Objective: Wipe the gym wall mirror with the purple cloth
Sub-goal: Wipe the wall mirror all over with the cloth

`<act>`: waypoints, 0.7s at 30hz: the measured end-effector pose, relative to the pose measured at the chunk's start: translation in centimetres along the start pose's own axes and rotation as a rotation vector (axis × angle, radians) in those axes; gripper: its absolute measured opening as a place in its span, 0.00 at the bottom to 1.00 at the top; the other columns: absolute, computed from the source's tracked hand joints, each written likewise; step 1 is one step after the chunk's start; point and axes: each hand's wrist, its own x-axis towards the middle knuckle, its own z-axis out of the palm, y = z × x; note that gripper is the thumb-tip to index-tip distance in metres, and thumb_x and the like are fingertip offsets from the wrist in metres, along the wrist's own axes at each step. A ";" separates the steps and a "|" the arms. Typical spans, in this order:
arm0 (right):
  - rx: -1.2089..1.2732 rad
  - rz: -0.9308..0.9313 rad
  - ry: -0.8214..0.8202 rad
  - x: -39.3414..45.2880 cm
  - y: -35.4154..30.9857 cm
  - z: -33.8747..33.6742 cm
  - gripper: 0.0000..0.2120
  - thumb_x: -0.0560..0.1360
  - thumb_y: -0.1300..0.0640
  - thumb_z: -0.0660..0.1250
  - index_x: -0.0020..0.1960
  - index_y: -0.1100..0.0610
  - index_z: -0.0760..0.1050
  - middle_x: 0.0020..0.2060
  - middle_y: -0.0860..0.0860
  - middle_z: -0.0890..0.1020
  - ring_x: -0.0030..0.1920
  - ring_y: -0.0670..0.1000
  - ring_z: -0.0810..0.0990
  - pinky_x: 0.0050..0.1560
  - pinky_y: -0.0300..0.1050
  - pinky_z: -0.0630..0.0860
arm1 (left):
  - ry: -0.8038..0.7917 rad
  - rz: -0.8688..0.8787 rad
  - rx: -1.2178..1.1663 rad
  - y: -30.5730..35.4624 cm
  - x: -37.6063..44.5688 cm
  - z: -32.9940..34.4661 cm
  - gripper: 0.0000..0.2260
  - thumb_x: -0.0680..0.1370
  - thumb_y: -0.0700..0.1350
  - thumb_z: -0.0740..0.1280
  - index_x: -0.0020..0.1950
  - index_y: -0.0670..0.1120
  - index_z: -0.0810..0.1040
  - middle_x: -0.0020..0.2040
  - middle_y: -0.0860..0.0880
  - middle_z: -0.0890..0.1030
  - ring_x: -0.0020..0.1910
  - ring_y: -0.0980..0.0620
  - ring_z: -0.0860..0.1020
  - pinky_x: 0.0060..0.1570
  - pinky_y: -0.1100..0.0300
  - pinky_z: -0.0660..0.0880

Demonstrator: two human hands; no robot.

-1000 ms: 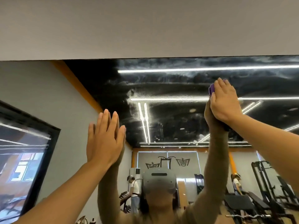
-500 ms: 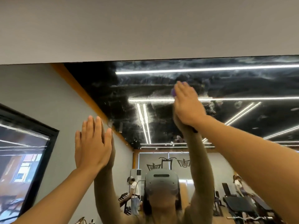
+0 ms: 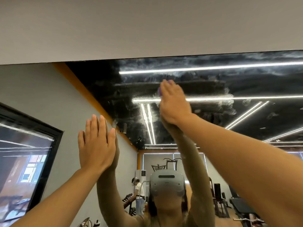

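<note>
Gym wall mirror point(image 3: 213, 82) fills most of the head view, mounted below a plain grey wall band point(image 3: 147, 27) that runs across the top. Upper glass shows hazy white streaks and smears, densest around the reflected ceiling light strips point(image 3: 205, 68).

Right hand point(image 3: 174, 104): raised high, palm toward the glass, fingers extended and lying close together. It presses the purple cloth point(image 3: 159, 91) flat against the mirror. Only a small purple edge of the cloth shows, at the fingertips and along the left side of the hand; the rest is hidden behind the palm. Whether the thumb hooks the cloth cannot be told. Position of the cloth: upper middle of the mirror, just below the topmost reflected light strip and touching the glass.

Left hand point(image 3: 95, 145): lower and to the left, well apart from the right hand. Palm flat on the mirror, fingers straight and together, holding nothing. Its reflection meets it at the fingertips.

Reflected in the mirror: the person's own raised arms and a grey headset point(image 3: 167, 182), a dark framed panel point(image 3: 24, 153) on the grey side wall at left, an orange trim line point(image 3: 91, 97) along the ceiling edge, a second person point(image 3: 138, 194) standing beside a dumbbell rack point(image 3: 127, 200), and a black bench point(image 3: 242, 208) at lower right.
</note>
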 end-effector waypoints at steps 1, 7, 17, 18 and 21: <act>0.025 -0.053 -0.006 0.2 -1.3 0.6 0.26 0.87 0.56 0.47 0.82 0.59 0.44 0.82 0.55 0.46 0.81 0.53 0.41 0.76 0.45 0.34 | -0.007 0.001 -0.005 0.0 0.0 -0.1 0.35 0.80 0.63 0.39 0.83 0.46 0.52 0.83 0.45 0.52 0.82 0.46 0.47 0.77 0.48 0.41; 0.051 -0.178 -0.058 -0.5 0.3 0.5 0.26 0.87 0.53 0.47 0.82 0.58 0.46 0.82 0.53 0.47 0.81 0.50 0.42 0.75 0.41 0.33 | -0.022 0.008 -0.013 -0.5 -0.1 -0.2 0.36 0.79 0.64 0.38 0.83 0.47 0.51 0.83 0.46 0.50 0.82 0.47 0.46 0.76 0.52 0.38; 0.094 0.284 0.074 -6.6 15.1 -3.5 0.28 0.84 0.50 0.48 0.81 0.61 0.53 0.81 0.56 0.55 0.81 0.55 0.49 0.78 0.47 0.42 | -0.035 -0.004 -0.024 0.2 -0.2 -0.6 0.35 0.80 0.62 0.41 0.83 0.46 0.51 0.83 0.45 0.51 0.82 0.46 0.47 0.77 0.49 0.41; 0.083 0.303 0.080 -6.6 15.0 -3.4 0.28 0.85 0.52 0.49 0.81 0.62 0.53 0.81 0.57 0.55 0.81 0.56 0.49 0.79 0.48 0.43 | -0.040 -0.005 -0.029 0.3 -0.2 -0.7 0.35 0.80 0.62 0.41 0.83 0.46 0.51 0.83 0.45 0.51 0.82 0.46 0.47 0.77 0.49 0.40; 0.066 0.336 0.107 -5.9 12.6 -3.2 0.29 0.84 0.51 0.47 0.81 0.63 0.52 0.81 0.59 0.55 0.81 0.58 0.49 0.79 0.50 0.42 | -0.054 0.006 -0.031 0.2 0.0 -0.9 0.35 0.80 0.61 0.41 0.83 0.45 0.51 0.83 0.44 0.51 0.82 0.46 0.47 0.77 0.49 0.40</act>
